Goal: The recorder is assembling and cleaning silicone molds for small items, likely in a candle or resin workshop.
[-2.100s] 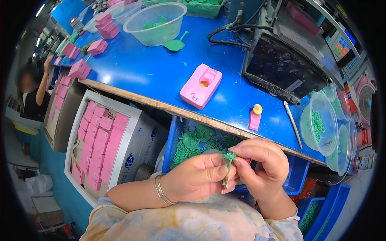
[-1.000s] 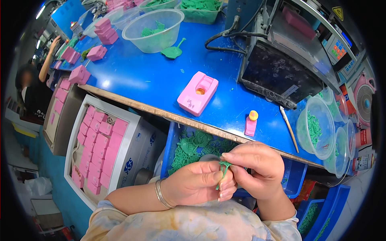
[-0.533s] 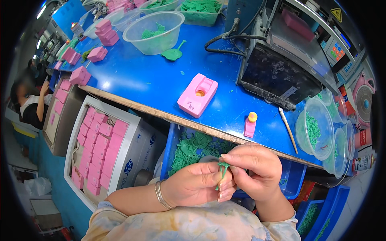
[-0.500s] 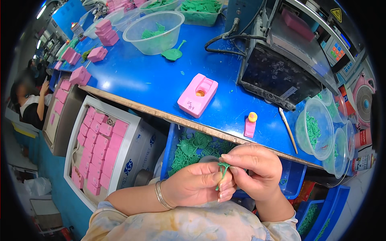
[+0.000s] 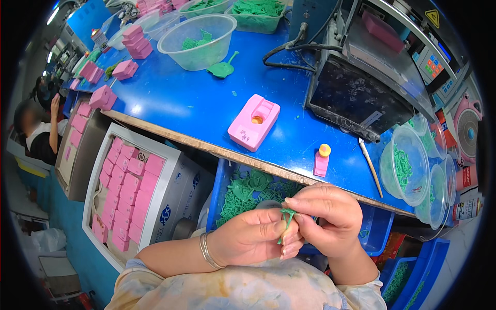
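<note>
A small, thin green wax piece [image 5: 287,213] with a stem is pinched between my two hands, close to my body. My left hand [image 5: 253,236], with a bangle at its wrist, grips the stem between thumb and fingers. At the piece's top, the thumb and fingertips of my right hand [image 5: 330,219] are closed on it. Beyond them on the blue table [image 5: 196,116] lies a pink rubber mold block [image 5: 254,123] with a recess in it. To its right is a smaller pink mold part [image 5: 321,164] with a yellow knob.
Under the table edge, a blue bin [image 5: 219,194] holds many green pieces. Pink blocks fill a white-framed tray [image 5: 93,192] at left. Clear bowls [image 5: 217,51] stand at the back and right. A dark machine [image 5: 356,93], a stick [image 5: 370,168] and a seated person [image 5: 39,129] are around.
My hands and the green wax piece stay almost still. At the far left, the other person's hand has moved slightly up.
</note>
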Demonstrator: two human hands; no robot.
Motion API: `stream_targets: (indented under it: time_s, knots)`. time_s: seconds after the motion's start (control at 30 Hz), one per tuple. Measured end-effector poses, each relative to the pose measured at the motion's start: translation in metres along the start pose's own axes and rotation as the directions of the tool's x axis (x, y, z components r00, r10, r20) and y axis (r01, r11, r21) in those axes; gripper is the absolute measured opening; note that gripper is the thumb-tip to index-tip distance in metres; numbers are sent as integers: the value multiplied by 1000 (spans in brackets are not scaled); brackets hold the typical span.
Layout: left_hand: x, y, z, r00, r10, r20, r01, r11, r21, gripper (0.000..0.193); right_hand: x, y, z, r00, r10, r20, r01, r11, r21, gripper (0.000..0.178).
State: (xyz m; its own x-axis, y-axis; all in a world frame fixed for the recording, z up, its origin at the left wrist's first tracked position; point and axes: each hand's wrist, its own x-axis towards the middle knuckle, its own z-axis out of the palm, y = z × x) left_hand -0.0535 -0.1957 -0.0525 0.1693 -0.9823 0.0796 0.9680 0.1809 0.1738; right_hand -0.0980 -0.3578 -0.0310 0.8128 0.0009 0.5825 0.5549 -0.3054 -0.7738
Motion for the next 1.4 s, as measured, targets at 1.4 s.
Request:
stream_targets:
  time_s: [1.4]
  knots:
    - [-11,16,11,769,536,348,-49,-493,868,26,-23,-3,20,595,668,447,-693,144,707,20]
